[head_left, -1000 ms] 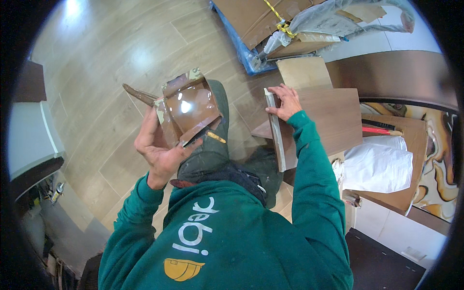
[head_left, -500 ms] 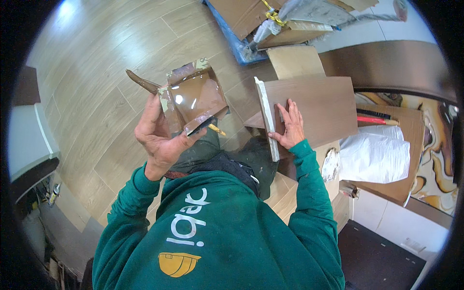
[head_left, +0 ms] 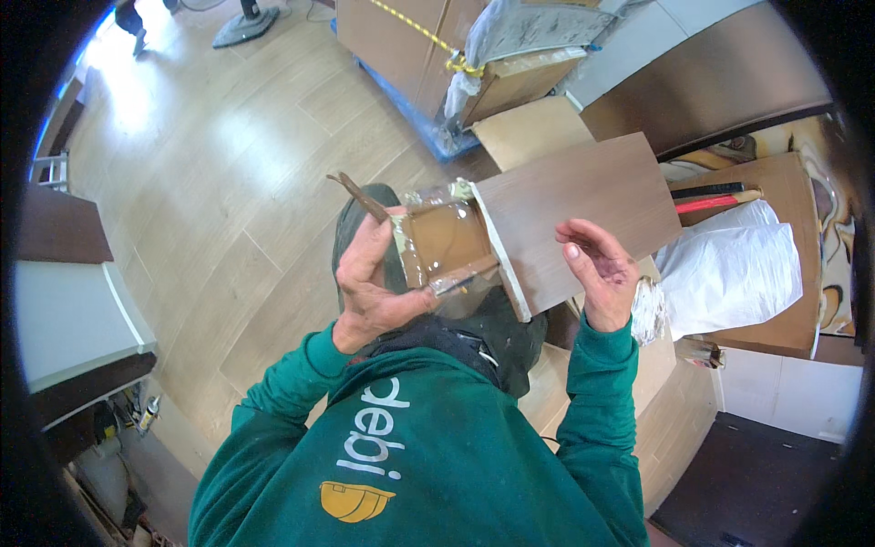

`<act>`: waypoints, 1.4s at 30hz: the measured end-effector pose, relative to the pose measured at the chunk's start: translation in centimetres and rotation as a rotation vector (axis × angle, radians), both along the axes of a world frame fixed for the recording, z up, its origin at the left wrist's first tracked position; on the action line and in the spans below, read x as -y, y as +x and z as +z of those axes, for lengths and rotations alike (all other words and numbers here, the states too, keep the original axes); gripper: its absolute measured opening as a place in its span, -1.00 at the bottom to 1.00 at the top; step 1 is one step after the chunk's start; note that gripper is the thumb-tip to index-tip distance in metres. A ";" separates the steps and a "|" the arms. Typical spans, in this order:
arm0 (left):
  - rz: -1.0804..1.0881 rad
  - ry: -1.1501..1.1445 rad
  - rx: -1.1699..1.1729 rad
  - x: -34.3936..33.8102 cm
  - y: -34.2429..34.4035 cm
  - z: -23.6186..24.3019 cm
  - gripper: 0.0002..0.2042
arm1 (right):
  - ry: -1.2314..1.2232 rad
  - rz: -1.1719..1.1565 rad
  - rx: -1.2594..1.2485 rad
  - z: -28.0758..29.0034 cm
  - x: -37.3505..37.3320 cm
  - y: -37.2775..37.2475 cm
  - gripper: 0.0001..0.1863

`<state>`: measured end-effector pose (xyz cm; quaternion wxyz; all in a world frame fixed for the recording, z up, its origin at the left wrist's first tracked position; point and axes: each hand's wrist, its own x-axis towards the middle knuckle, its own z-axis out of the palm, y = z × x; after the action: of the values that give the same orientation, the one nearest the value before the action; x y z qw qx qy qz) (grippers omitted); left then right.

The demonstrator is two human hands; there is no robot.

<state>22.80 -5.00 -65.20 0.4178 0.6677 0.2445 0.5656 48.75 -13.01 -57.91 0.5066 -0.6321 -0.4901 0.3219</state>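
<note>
My left hand grips a small, shallow brown tray from below and the side. Shiny clear plastic or tape covers its walls, and its inside is glossy brown. From the same hand a thin brown stick sticks out to the upper left. The tray's right side meets or overlaps the white edge strip of a brown wood-look panel; contact cannot be made out. Over the panel's near right part, my right hand is raised with loosely bent fingers apart and nothing in it.
To the right, a white plastic bag lies on cardboard beside a red-handled tool. Cardboard-wrapped goods stand on a blue base at the back. A metal can sits at right. Wood-look floor spreads left.
The tray, in my left hand, has come right, up to the panel's white edge. My right hand has lifted off the panel and turned. The view has shifted too.
</note>
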 end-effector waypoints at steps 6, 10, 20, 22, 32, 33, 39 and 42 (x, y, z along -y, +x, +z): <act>-0.107 -0.024 0.040 0.5 2.8 3.7 -0.35 | -0.143 0.243 -0.083 1.2 -2.9 -1.9 -0.81; -0.268 -0.156 0.149 0.6 3.2 4.8 -0.25 | -0.155 0.357 -0.205 -0.5 -4.1 -1.9 -0.81; -0.400 -0.134 0.124 -0.4 3.4 4.1 -0.20 | -0.165 0.553 -0.521 -1.1 -4.7 -2.4 -0.73; -0.372 -0.038 0.041 -0.7 3.5 4.0 -0.20 | -0.211 0.487 -0.462 -1.1 -4.6 -2.4 -0.71; -0.289 -0.130 0.038 -1.9 3.1 3.2 -0.21 | -0.197 -0.007 -0.241 1.1 -2.3 1.0 -0.77; -0.265 -0.125 0.037 -2.2 3.0 3.1 -0.19 | -0.171 -0.041 -0.200 1.7 -1.7 1.6 -0.77; -0.121 -0.180 -0.001 -4.1 2.4 3.0 -0.30 | 0.002 -0.111 -0.155 6.0 1.2 2.7 -0.81; -0.086 -0.141 -0.007 -4.5 2.8 2.9 -0.34 | 0.051 -0.082 -0.205 8.1 1.5 2.7 -0.82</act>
<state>25.58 -0.51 -62.27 0.4869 0.6483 0.2562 0.5263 51.49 -14.51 -49.82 0.5828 -0.6024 -0.4174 0.3512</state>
